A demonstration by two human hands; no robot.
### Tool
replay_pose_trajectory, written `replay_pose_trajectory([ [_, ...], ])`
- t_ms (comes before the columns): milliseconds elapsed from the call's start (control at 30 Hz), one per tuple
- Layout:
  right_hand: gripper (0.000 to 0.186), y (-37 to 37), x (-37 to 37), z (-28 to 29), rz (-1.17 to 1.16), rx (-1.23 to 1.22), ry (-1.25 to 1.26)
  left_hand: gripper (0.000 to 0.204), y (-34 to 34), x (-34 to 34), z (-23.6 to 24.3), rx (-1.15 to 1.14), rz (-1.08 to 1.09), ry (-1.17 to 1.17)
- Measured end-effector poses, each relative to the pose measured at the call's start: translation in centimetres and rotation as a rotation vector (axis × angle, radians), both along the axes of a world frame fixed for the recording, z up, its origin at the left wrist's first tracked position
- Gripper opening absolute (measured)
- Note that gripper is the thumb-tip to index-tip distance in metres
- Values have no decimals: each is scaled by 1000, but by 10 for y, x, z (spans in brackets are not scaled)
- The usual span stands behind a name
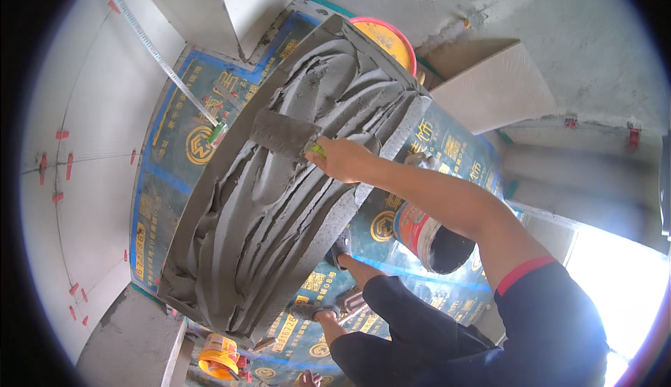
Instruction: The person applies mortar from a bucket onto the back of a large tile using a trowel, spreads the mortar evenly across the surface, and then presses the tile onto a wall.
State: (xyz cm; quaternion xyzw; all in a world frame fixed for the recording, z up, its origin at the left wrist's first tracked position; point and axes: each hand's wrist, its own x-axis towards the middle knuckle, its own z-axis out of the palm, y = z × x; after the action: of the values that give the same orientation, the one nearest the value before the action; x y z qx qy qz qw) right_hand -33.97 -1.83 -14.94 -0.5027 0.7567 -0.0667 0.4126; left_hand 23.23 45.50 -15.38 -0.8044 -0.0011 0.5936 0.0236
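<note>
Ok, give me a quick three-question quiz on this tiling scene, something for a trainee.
1. True or false: the right hand holds a trowel against the large tile.
2. The mortar on the tile is: A) raked into long ridges, B) perfectly smooth, C) absent.
3. Fill in: the small clips on the white wall tiles are ____.

Key: 1 true; 2 A; 3 red.

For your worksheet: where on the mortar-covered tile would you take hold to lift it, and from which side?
Grip the large tile by its bare outer edges, hands on opposite long sides, reaching from underneath. Its upper face is covered in wet ridged mortar, where the right hand works a trowel.
</note>
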Motion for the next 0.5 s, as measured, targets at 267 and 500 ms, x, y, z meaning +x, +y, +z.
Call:
replay_pose_trajectory([
  [267, 49, -53, -118, 2, -92, 41, 400, 66, -12, -15, -2, -33, -50, -14],
  [500, 52, -74, -139, 28, -390, -46, -52, 63, 44, 17, -24, -167, -314, -11],
])
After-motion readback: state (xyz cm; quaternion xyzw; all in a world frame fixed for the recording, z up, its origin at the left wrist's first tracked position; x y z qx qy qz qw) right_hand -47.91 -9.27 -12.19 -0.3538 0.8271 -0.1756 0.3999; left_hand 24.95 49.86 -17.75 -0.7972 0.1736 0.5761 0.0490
